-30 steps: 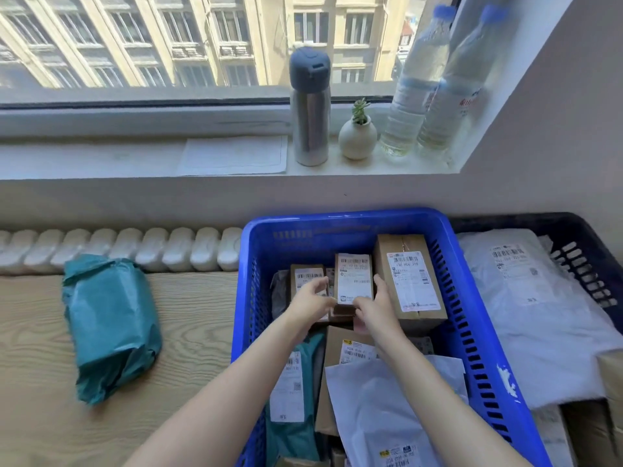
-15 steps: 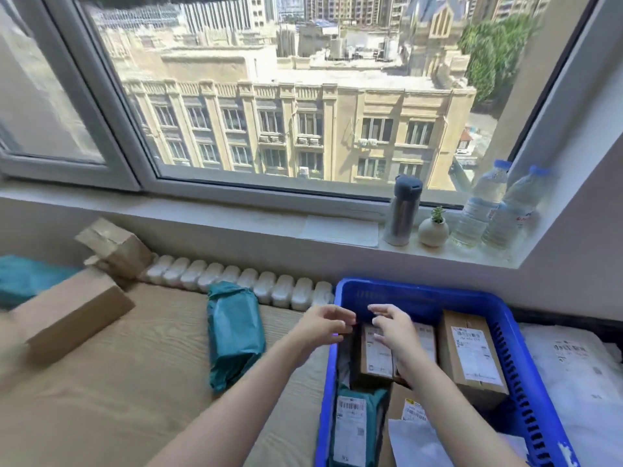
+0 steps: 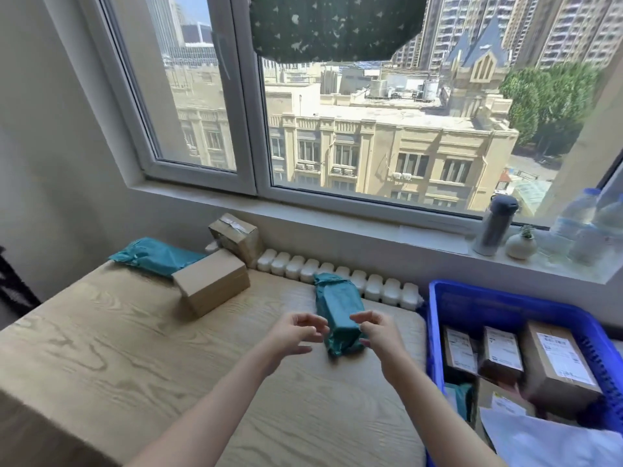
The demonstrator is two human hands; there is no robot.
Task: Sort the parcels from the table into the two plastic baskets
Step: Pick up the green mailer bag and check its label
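Parcels on the pale wooden table point(image 3: 135, 348) and in the blue plastic basket point(image 3: 505, 301).

A teal plastic-wrapped oblong parcel point(image 3: 338, 308) lies flat mid-table, long axis pointing toward the window. Farther left, a plain brown cardboard box point(image 3: 212, 286) sits tilted, one end propped on a flat teal mailer bag point(image 3: 156, 252). Behind it a taped brown carton point(image 3: 236, 237) leans on edge against the wall. The basket at the table's right holds three labelled brown boxes point(image 3: 559, 362) side by side, above white and teal bags.
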